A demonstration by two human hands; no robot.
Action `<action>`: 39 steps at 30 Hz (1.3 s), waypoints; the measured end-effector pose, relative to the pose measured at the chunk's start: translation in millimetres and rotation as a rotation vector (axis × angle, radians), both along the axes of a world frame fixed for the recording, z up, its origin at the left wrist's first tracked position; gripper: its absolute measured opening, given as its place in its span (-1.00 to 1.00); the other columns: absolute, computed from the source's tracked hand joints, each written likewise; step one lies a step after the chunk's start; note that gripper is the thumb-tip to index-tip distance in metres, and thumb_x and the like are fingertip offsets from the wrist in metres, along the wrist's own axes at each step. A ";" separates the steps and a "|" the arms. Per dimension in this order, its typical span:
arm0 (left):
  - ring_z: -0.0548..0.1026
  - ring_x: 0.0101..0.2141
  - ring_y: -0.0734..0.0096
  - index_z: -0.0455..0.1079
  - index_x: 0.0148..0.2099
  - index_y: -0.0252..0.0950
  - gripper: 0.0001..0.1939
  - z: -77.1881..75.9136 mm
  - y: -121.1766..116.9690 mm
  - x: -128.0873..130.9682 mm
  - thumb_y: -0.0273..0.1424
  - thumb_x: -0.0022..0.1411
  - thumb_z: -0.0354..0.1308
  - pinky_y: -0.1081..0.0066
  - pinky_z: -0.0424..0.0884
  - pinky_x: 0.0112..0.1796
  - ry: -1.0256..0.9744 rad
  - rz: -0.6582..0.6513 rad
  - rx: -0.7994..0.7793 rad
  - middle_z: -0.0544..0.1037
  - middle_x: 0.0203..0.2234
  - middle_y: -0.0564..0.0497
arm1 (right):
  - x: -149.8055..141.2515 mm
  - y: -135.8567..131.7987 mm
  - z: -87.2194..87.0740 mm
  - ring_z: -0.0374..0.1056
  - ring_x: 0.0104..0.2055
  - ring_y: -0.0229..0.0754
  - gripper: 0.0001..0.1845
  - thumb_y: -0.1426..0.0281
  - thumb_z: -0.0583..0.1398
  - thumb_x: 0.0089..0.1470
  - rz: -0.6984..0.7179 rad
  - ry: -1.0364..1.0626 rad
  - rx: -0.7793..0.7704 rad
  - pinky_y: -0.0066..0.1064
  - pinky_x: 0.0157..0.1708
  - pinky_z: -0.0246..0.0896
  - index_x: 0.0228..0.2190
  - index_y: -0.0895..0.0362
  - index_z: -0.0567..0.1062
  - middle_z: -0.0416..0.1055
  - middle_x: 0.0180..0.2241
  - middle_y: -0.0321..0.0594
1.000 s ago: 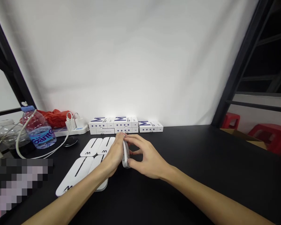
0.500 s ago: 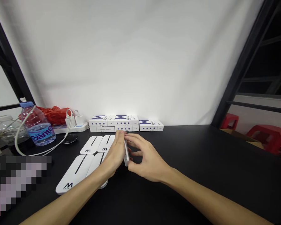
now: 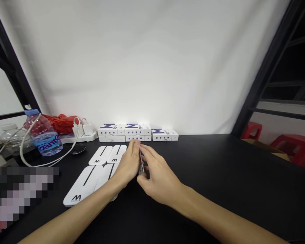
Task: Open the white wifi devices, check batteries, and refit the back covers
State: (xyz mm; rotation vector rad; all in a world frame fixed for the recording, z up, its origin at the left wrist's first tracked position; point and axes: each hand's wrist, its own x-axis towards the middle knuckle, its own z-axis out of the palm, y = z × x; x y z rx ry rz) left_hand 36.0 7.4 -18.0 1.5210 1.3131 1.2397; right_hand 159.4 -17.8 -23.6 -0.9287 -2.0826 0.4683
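A slim white device (image 3: 141, 166) stands on edge between my hands, seen nearly edge-on, with a grey metallic side showing. My left hand (image 3: 127, 162) presses its fingertips against the device's far end, and my right hand (image 3: 159, 178) curls around its near side. Just left of my left hand lie several white oblong pads (image 3: 85, 184) with a dark slot and a black M logo, and my left forearm crosses over part of them. Behind my fingertips stands a row of white boxes (image 3: 133, 130) with blue M marks.
All of this rests on a black table (image 3: 205, 159). At the back left are a water bottle (image 3: 43, 137), a glass jar (image 3: 11, 140), a red bag (image 3: 61, 123), and a power strip (image 3: 85, 137) with white cables. Red stools (image 3: 295, 149) stand beyond the right edge.
The device has rotated in my hands, from showing its broader white side to nearly edge-on. My right hand has closed in toward it, and the view has shifted slightly.
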 end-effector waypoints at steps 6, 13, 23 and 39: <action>0.41 -0.17 0.27 0.31 -0.10 -0.13 -0.62 -2.3 0.8 0.5 -0.03 0.30 -0.15 0.34 0.30 -0.17 -0.042 -0.002 0.014 0.48 -0.23 0.01 | 1.2 -4.2 2.2 0.10 0.22 0.06 -0.10 0.61 0.04 -0.15 -0.029 -0.055 -0.020 -0.02 0.14 0.16 0.26 0.09 0.01 -0.06 0.28 -0.10; 0.42 -0.18 0.26 0.34 -0.09 -0.15 -0.64 1.5 -5.3 1.8 -0.07 0.31 -0.14 0.35 0.34 -0.18 -0.056 -0.025 -0.012 0.49 -0.20 -0.01 | -1.3 -7.9 2.1 0.24 0.10 0.00 -0.18 0.64 0.04 -0.22 -0.090 0.038 -0.085 -0.11 0.01 0.29 0.14 0.00 0.14 -0.07 0.25 -0.12; 0.46 -0.45 0.26 0.30 -0.01 -0.16 -0.48 -4.3 -5.8 4.7 0.08 0.23 -0.15 0.37 0.39 -0.49 -0.059 -0.083 -0.111 0.47 -0.45 -0.01 | 15.6 24.4 12.8 0.36 -0.14 -0.15 -0.71 0.44 0.09 -0.01 -0.021 0.510 -0.540 -0.31 -0.27 0.42 -0.17 0.10 0.39 0.35 -0.11 -0.15; 0.45 -0.21 0.20 0.34 -0.12 -0.18 -0.64 6.7 -25.2 12.2 -0.06 0.29 -0.11 0.33 0.31 -0.20 0.222 -0.123 0.183 0.52 -0.27 -0.03 | 34.4 26.3 31.2 0.39 -0.29 -0.13 -0.91 0.43 0.16 -0.06 0.021 0.515 -0.595 -0.28 -0.43 0.47 -0.54 0.17 0.44 0.39 -0.42 -0.17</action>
